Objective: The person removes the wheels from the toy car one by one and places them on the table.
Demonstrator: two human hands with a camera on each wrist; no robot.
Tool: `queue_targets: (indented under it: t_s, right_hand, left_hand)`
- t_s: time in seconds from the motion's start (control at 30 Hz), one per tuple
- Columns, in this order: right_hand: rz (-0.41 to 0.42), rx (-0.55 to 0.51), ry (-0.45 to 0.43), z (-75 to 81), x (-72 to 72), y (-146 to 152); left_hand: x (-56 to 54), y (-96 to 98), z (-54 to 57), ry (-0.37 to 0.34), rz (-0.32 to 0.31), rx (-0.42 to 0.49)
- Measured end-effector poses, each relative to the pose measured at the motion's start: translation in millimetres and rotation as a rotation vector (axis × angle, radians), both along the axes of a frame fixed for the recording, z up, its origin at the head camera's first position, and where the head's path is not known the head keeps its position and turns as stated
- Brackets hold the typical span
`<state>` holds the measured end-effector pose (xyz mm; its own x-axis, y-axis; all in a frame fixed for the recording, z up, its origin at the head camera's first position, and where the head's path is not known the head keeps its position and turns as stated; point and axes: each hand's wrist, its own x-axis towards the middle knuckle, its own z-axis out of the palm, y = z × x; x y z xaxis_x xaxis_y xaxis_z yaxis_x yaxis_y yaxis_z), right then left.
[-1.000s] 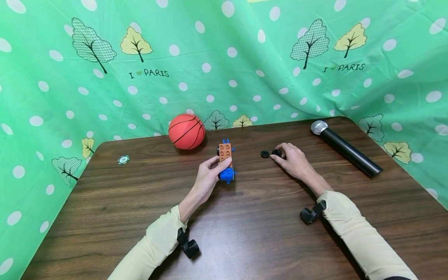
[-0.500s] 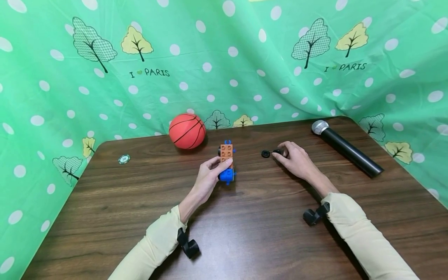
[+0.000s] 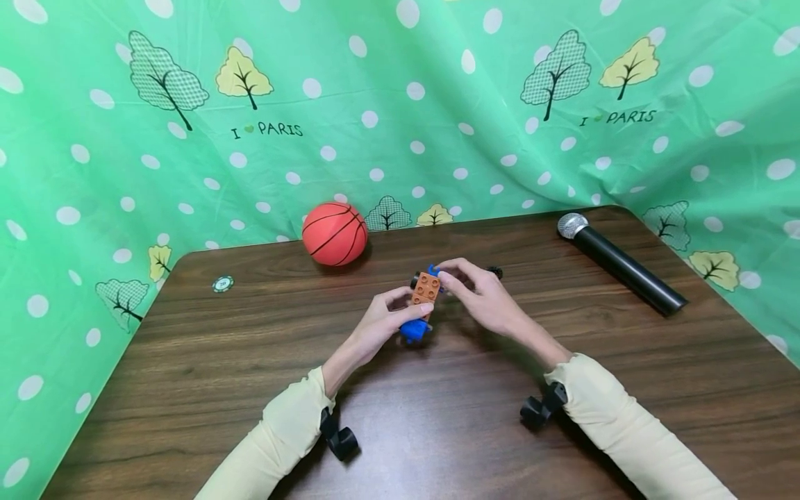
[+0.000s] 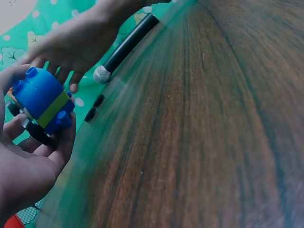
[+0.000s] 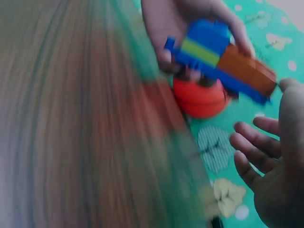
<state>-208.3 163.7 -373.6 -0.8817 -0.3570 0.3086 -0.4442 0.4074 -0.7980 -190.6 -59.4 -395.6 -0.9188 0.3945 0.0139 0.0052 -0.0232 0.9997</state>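
Note:
My left hand (image 3: 375,323) grips a small toy block car (image 3: 426,286) of orange and blue bricks between thumb and fingers, above the table. Lime green banding runs along its blue end (image 4: 45,97), and black wheels (image 4: 38,133) show on one side. At the car's orange end is my right hand (image 3: 484,298), its fingers (image 5: 256,142) loosely bent with nothing seen between them. Whether its fingertips touch the car is unclear. Two loose black wheels (image 4: 94,108) lie on the table; in the head view one wheel (image 3: 495,271) shows behind the right hand.
A red basketball (image 3: 335,234) sits at the table's back edge. Black microphone (image 3: 621,264) lies at the right; a poker chip (image 3: 222,283) is at the far left. Green printed cloth (image 3: 400,104) hangs behind the wooden table (image 3: 250,333).
My right hand has left the loose black wheels and come left to the car's orange end. The left hand has shifted the car slightly right and toward me, tilting its far end rightward.

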Motion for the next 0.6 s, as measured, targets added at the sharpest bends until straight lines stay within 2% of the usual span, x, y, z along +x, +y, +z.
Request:
queue_targets:
  t_s: [0.1,0.2,0.3,0.4,0.6]
  right_hand:
    - [0.035,-0.045,-0.049,3.5,2.6,-10.2]
    - [0.037,-0.054,-0.052,4.2,2.2,-17.3]
    - [0.036,-0.086,-0.055,3.7,2.8,-17.8]
    - [0.043,-0.141,-0.081,3.7,4.3,-14.1]
    - [0.075,-0.183,-0.189,4.7,9.2,-3.3]
  left_hand:
    - [0.2,2.0,-1.3,0.026,-0.038,-0.015]
    - [0.4,0.9,-1.7,0.017,-0.08,-0.019]
    - [1.1,-1.5,-1.2,0.006,-0.097,-0.01]
    - [1.2,-4.8,-0.5,0.007,-0.05,0.023]
    - [-1.2,-7.5,-0.6,0.071,0.121,0.11]
